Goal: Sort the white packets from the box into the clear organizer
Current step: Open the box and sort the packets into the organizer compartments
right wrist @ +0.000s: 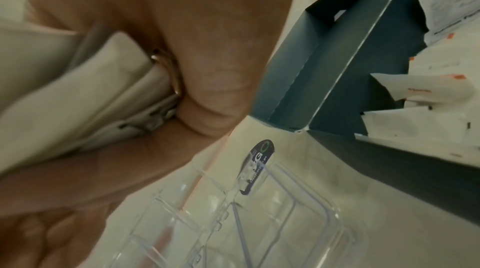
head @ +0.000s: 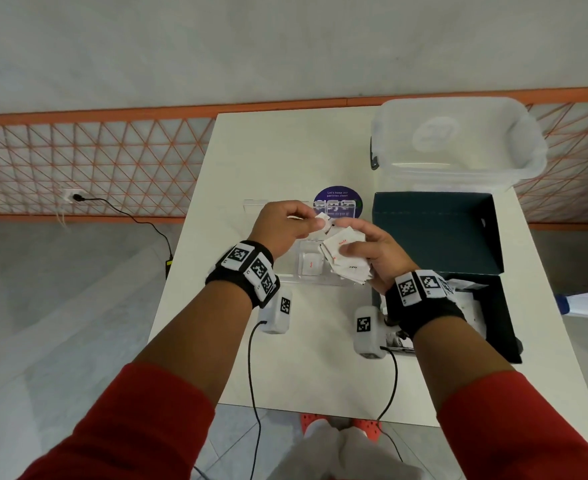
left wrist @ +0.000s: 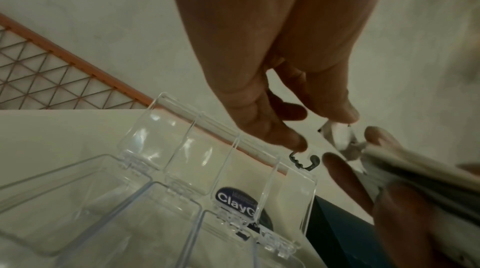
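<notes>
My right hand (head: 365, 251) grips a stack of white packets (head: 344, 258) above the clear organizer (head: 285, 271); the same stack (right wrist: 85, 95) fills the right wrist view. My left hand (head: 292, 223) pinches one white packet (head: 325, 223) at the stack's top edge, seen small at the fingertips (left wrist: 335, 134) in the left wrist view. One packet (head: 310, 265) lies in an organizer compartment. The organizer's lid (left wrist: 182, 138) stands open. The dark box (head: 493, 317) to the right holds more packets (right wrist: 426, 108).
The box's dark lid (head: 434, 230) lies open behind it. A large translucent tub (head: 455, 143) stands at the table's far right. A round purple sticker (head: 337, 199) is behind the organizer. The white table (head: 285, 150) borders an orange mesh fence (head: 95, 161).
</notes>
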`<state>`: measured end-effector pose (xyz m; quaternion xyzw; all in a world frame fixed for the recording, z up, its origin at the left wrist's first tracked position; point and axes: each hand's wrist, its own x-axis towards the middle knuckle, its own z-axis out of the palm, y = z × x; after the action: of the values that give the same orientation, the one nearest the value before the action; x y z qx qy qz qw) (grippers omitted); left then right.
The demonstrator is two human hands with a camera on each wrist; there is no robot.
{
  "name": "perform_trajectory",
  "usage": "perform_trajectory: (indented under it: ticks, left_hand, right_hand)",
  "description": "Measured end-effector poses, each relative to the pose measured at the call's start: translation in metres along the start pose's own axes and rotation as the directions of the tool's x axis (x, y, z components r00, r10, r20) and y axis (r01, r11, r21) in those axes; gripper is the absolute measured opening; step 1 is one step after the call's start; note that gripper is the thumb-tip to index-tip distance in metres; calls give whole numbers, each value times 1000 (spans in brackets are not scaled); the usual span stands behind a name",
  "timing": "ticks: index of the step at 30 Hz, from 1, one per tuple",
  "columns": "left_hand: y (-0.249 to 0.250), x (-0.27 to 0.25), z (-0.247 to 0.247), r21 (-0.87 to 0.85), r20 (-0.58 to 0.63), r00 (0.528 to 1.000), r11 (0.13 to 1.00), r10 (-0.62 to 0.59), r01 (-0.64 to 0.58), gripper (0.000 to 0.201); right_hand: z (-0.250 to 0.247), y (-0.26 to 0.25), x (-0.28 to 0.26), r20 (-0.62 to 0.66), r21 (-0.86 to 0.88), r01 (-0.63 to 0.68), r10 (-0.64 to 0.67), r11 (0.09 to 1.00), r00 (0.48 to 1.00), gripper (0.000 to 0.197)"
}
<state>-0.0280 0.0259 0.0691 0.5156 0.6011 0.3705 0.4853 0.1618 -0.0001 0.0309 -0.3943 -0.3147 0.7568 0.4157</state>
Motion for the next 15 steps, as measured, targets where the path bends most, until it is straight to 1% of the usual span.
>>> perform_trajectory:
  ticks: [3,7,9,11,13,15]
  left_hand:
    - [-4,-2,-4,61,5,1000,998,16,-16,12]
    - [-11,-4,-6,118,5,999,992,-37,36,14]
    - [-12,-3,-7,118,-20,998,991,-56,58,14]
    - [-13,-1,-7,117,-47,998,992,-47,52,15]
    - [-12,-2,-4,136,-64,998,990,-28,37,16]
    - [-12,-2,-2,128,-70,997,991,-35,44,17]
  right_hand:
    - [2,-1,2,-15,18,-4,5,1000,1000,46]
    - [0,1,4,-34,-11,-40,40,999,999,48]
    - [0,1,5,-40,-34,-56,55,998,998,50]
    - [-1,2,5,-42,-36,-62,60,997,997,52]
    - [-1,1,5,-30,-23,-63,62,998,998,55]
    - [-1,1,6,-11,1,-70,70,998,997,53]
